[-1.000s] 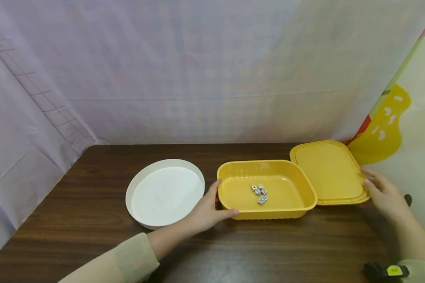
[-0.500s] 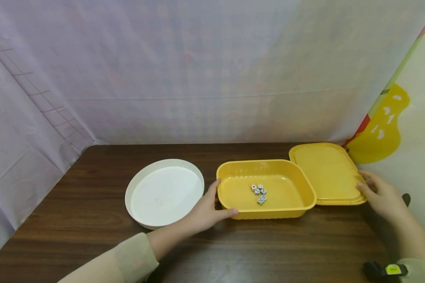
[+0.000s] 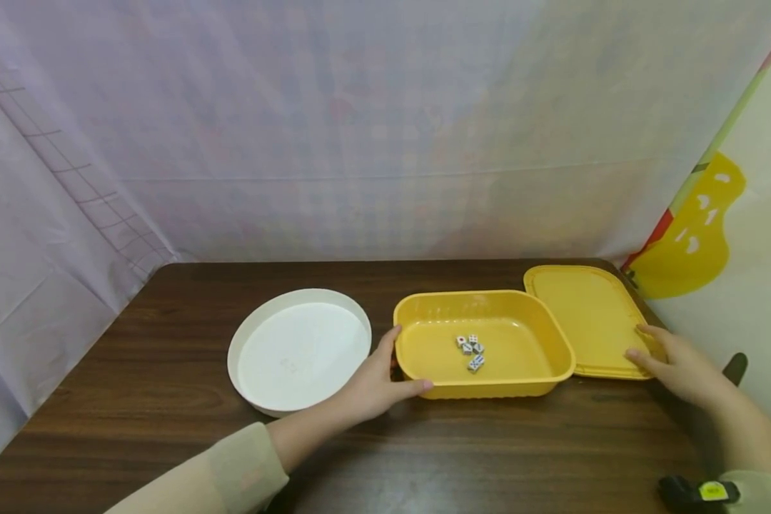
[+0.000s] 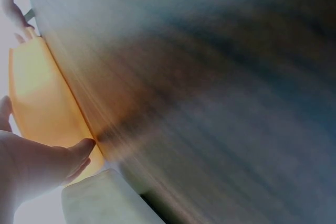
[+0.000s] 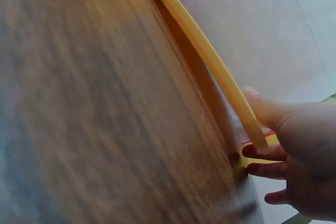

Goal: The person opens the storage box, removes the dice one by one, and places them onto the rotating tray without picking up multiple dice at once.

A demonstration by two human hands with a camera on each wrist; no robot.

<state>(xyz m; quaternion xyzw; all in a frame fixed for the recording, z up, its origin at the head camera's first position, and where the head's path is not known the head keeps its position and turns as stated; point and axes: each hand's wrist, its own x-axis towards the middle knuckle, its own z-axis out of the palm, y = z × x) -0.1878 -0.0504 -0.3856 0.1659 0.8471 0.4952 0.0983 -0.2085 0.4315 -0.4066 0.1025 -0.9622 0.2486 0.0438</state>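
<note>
A yellow rectangular plastic box (image 3: pixel 488 392) stands on the table, with several small white dice (image 3: pixel 470 348) lying inside near its middle. My left hand (image 3: pixel 375 382) holds the box's left end, thumb along the front wall and fingers at the left side. In the left wrist view the thumb presses against the box wall (image 4: pixel 47 93). Right of the box is its flat yellow lid (image 3: pixel 591 321). My right hand (image 3: pixel 684 368) pinches the lid's right edge, thumb above and fingers below. The right wrist view has the lid's edge (image 5: pixel 210 61) slanting, with a dark gap to the table.
A round white shallow tray (image 3: pixel 295 357) stands left of the box, beside my left forearm. The dark wooden table (image 3: pixel 488 450) ends against a pale curtain (image 3: pixel 360 143) at the back. A wall with a yellow printed shape (image 3: pixel 687 243) borders the right side.
The lid's right end has come down and slightly left, with my right hand moving along with it. The box, dice and left hand stay where they were.
</note>
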